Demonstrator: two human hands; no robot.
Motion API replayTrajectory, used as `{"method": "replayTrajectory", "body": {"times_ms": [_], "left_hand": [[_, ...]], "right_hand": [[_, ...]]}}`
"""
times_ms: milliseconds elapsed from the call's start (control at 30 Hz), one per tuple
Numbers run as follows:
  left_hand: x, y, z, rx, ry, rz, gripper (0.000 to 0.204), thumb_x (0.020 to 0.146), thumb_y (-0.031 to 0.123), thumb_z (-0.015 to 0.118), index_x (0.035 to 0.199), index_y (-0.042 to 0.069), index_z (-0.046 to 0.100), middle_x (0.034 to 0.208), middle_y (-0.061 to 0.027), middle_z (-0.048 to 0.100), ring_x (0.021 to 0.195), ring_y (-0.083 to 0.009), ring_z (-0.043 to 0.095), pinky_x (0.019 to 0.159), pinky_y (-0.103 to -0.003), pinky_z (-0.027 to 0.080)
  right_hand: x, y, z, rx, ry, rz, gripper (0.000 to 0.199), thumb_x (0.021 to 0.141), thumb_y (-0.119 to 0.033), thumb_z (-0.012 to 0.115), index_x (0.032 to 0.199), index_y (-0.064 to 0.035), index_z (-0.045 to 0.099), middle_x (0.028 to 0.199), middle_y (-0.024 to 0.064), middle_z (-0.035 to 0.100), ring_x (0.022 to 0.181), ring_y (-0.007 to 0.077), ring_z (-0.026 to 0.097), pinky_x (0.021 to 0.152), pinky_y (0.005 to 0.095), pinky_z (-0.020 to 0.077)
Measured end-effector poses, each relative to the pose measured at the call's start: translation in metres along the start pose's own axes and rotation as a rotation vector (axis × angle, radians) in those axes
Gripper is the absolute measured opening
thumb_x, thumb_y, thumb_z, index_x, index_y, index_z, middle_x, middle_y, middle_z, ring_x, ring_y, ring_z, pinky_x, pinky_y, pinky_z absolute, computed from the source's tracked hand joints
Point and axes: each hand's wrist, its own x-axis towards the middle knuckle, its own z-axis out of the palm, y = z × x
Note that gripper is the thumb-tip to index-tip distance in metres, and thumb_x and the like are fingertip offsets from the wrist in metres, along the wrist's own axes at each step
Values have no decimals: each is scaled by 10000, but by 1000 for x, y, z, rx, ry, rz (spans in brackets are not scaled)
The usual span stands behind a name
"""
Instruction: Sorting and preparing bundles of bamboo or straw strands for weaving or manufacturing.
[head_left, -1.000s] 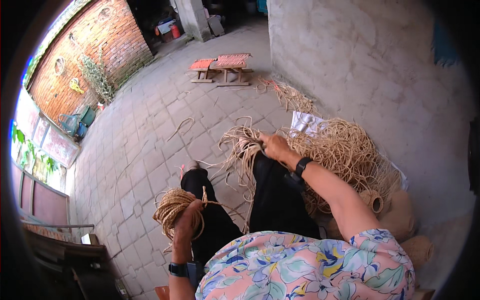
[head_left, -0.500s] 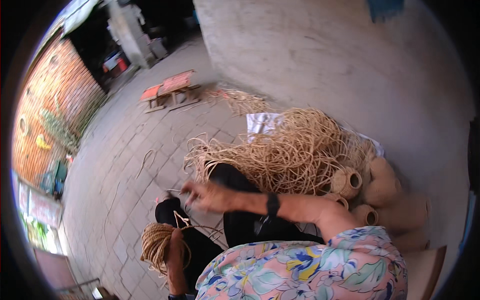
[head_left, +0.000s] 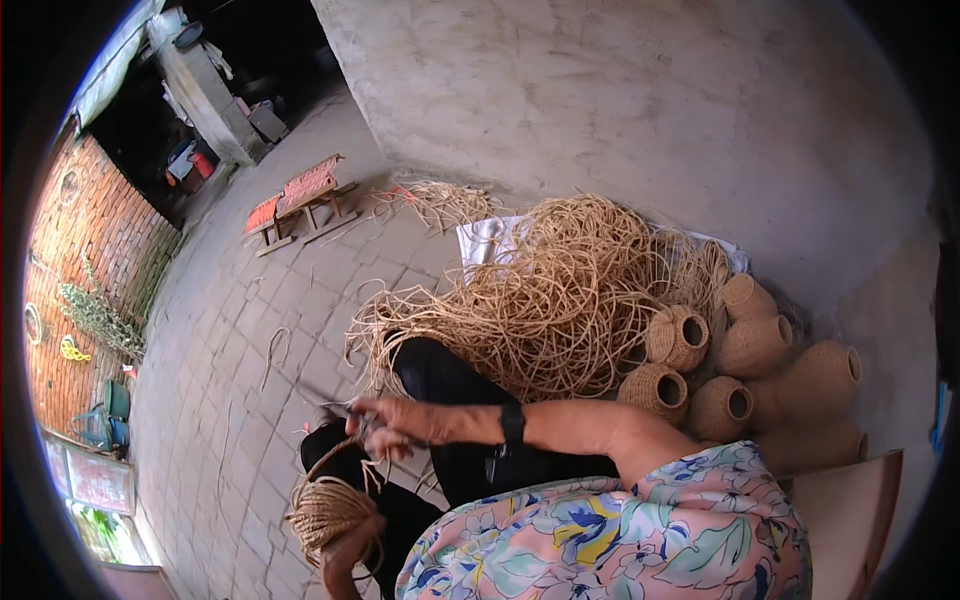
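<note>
A wound ball of tan twisted cord (head_left: 326, 515) sits in my left hand (head_left: 352, 543), its fingers curled around the lower side. From the ball a strand rises toward my right hand (head_left: 405, 421), which is closed above my black-trousered legs. A dark slim tool (head_left: 333, 402), resembling scissors, sticks out of the right hand to the upper left; motion blurs it. Short loose cord ends hang between the two hands. Just beyond my knee lies a large tangled heap of cord (head_left: 560, 300).
Several round woven pots (head_left: 679, 338) with dark openings stand right of the heap, beside a plaster wall (head_left: 640, 100). White sheeting (head_left: 485, 243) shows under the heap. Low red-topped stools (head_left: 308, 185) stand farther off on the paved floor (head_left: 220, 340). A brick wall (head_left: 105, 230) rises at left.
My right hand has moved down nearer the ball, and its fingers have closed from a spread, blurred pose. The strand now stretches up toward it. The whole view has shifted, showing more woven pots.
</note>
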Motion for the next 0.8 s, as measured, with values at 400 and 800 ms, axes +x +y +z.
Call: {"method": "replayTrajectory", "body": {"times_ms": [400, 800], "left_hand": [[-115, 22, -170, -104, 923, 634, 273, 817, 173, 607, 1070, 89, 545, 971, -63, 568, 949, -173, 523, 817, -310, 450], [-147, -69, -253, -659, 1344, 500, 238, 870, 264, 573, 1035, 95, 547, 976, -77, 576, 940, -193, 527, 802, -318, 457]], "right_hand": [[-149, -112, -176, -278, 748, -93, 318, 736, 15, 578, 1026, -107, 528, 636, -21, 478, 444, 34, 414, 365, 177, 320], [-262, -153, -280, -1592, 1768, 427, 481, 835, -140, 547, 1308, -123, 462, 888, 171, 660, 768, 328, 634, 644, 453, 484]]}}
